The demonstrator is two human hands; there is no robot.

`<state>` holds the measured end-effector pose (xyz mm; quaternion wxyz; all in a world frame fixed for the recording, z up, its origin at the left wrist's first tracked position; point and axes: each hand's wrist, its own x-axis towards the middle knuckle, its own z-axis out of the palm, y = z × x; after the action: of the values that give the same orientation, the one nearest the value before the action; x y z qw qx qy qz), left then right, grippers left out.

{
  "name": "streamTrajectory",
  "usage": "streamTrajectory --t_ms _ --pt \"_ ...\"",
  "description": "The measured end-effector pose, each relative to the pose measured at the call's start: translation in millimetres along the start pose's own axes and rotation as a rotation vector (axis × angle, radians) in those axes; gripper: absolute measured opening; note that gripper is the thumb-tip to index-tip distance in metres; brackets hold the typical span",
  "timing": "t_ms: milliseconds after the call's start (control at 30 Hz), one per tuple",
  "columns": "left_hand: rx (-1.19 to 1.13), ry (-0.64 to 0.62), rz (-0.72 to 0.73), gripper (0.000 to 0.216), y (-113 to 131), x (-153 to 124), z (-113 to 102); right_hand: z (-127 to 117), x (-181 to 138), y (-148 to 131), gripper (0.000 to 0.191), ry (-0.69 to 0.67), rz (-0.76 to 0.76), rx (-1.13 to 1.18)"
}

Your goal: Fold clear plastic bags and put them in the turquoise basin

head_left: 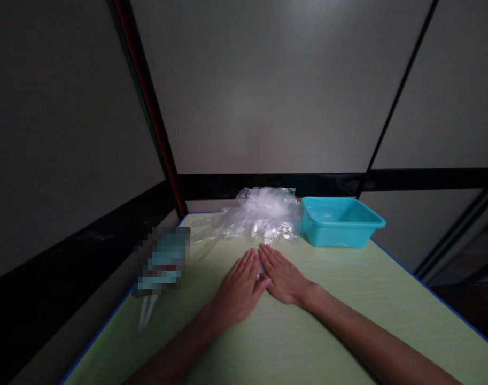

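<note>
My left hand (239, 289) lies palm down with its fingers stretched forward. Beside it my right hand (283, 277) is also flat, angled inward, and the left thumb reaches across to touch it. A small piece of clear plastic (260, 267) shows in the narrow gap between the two hands; most of it is covered, so its shape cannot be made out. Just beyond the fingertips sits a crumpled heap of transparent plastic bags (268, 214).
A turquoise plastic basin (340, 236) stands at the back right of the pale green table (292, 347). On the left lies a blurred-out blue-green item (165, 259) with white strips (147, 313) near it. Wall panels enclose the back and left.
</note>
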<state>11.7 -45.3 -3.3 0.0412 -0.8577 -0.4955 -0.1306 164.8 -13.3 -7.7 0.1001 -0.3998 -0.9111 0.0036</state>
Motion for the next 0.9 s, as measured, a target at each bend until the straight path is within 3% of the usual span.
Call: streamTrajectory --t_ms 667,900 --pt "0.015 -0.112 -0.011 0.064 -2.2 1.2 -6.5 -2.4 -0.6 0.4 0.054 -0.019 0.006 0.036" --pt "-0.122 -0.085 -0.003 0.064 -9.3 -1.3 -2.4 -11.5 -1.0 4.0 0.059 -0.076 0.009 0.188"
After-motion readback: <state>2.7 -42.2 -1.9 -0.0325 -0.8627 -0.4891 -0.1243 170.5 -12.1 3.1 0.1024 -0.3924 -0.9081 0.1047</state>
